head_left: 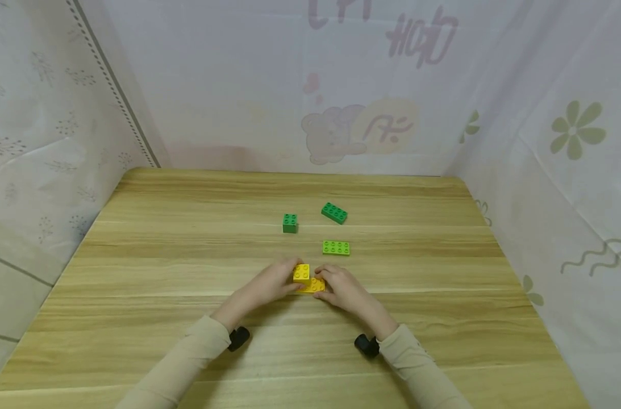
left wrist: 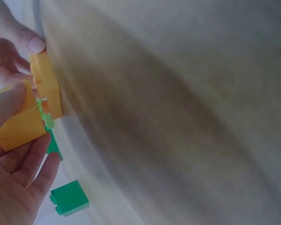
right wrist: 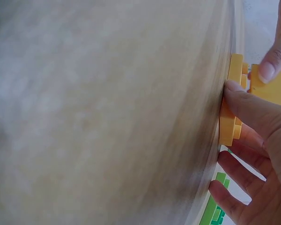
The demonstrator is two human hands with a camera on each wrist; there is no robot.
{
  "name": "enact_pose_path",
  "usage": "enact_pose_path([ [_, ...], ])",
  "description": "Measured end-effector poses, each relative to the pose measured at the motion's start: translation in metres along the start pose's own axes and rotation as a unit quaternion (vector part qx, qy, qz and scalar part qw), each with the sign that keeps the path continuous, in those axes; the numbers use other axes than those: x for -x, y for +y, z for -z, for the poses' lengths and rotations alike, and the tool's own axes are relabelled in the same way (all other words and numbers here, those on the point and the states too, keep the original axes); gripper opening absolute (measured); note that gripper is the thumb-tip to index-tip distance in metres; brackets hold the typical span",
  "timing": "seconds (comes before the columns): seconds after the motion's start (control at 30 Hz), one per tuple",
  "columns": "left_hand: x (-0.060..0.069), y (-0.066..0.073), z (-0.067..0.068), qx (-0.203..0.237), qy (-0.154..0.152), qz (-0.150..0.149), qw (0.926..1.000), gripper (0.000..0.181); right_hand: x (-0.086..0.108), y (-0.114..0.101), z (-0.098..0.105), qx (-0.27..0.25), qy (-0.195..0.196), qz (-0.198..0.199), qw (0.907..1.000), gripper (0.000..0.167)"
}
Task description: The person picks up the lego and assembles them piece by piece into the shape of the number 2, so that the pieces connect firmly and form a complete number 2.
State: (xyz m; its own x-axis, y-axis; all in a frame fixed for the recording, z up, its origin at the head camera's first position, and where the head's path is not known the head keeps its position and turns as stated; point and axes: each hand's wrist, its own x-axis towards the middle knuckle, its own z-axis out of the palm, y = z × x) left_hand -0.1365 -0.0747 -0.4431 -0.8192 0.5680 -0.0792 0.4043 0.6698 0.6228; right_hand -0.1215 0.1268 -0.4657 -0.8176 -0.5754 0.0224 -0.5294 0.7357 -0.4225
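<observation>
My left hand [head_left: 273, 282] pinches a square yellow building block [head_left: 301, 274] between thumb and fingers. That block is held over the left end of a longer, flat orange-yellow brick [head_left: 317, 284] on the table. A narrow gap shows between block and studs in the right wrist view, and the block looks slightly tilted in the left wrist view. At the flat brick's right end, my right hand [head_left: 345, 291] grips it, its thumb [right wrist: 246, 101] on the near side. The fingers on the far side are partly hidden.
Beyond my hands lie a light green eight-stud brick [head_left: 336, 248], a dark green eight-stud brick [head_left: 334, 213] and a taller dark green square block [head_left: 290, 224]. The wooden table [head_left: 187, 227] meets patterned cloth [head_left: 238, 113] at its back and sides.
</observation>
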Motion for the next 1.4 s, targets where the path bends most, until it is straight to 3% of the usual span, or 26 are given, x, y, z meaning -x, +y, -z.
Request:
enact_pose_path([
  [0.7,0.0028,-0.0022,-0.0057,0.009,-0.008,-0.034,0.9994,0.038,-0.0014,0.0024,-0.0017,0.003,-0.002,-0.007,1.0000,0.040],
  [1.03,0.0020,-0.0047,-0.0096,0.000,0.006,-0.075,0.9972,0.037,-0.0015,0.0019,-0.0010,-0.001,-0.003,-0.005,1.0000,0.040],
  [1.4,-0.0008,0.0008,-0.0090,0.005,-0.009,-0.036,0.9993,0.035,-0.0010,0.0017,-0.0006,0.000,0.000,0.002,1.0000,0.039],
])
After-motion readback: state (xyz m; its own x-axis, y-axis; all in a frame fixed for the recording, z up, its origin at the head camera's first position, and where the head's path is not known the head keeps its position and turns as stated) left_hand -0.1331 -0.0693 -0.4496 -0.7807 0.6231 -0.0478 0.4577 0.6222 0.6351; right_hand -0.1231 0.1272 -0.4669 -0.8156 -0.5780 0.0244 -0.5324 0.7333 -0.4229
